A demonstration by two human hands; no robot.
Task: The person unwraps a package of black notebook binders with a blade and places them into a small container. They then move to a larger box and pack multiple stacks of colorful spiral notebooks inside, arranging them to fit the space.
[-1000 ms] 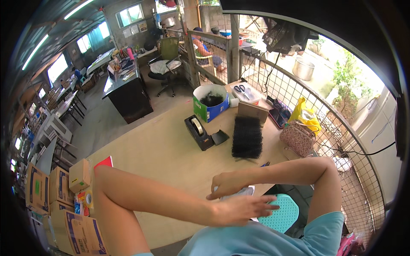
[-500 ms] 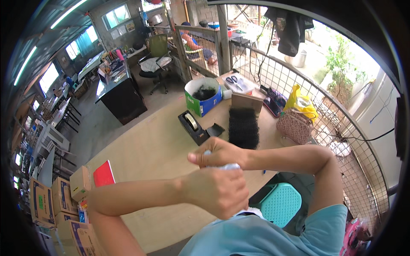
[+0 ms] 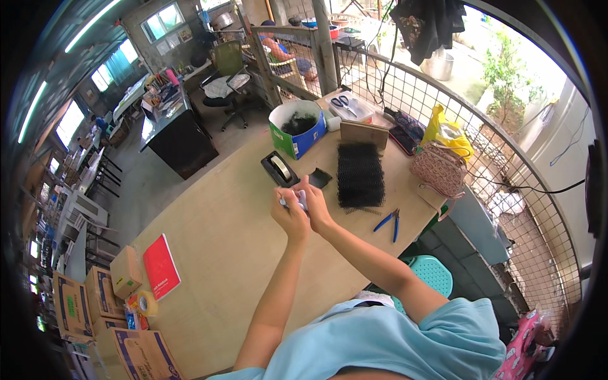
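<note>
My left hand (image 3: 291,218) and my right hand (image 3: 316,206) meet over the table, their fingers closed around a small whitish-blue crumpled thing (image 3: 302,201). Most of it is hidden by the fingers, so its kind cannot be told. Just beyond the hands stands a black tape dispenser (image 3: 278,170) with a roll in it. Beside my right hand lies a black curved piece (image 3: 320,179). Further right is a stack of black wiry, comb-like strips (image 3: 360,177) in front of a brown board (image 3: 363,133). Blue-handled pliers (image 3: 391,223) rest near the table's right edge.
A cut-open blue-green box (image 3: 304,142) holds black bits. Scissors (image 3: 344,105) lie in a clear tray. A pink woven bag (image 3: 438,170) and a yellow plastic bag (image 3: 446,134) sit at right. A red notebook (image 3: 161,266) and cardboard boxes (image 3: 126,272) are at left.
My hands have moved forward and left, from close to my body to near the tape dispenser, arms now stretched out. The pliers, mostly covered before, show in full.
</note>
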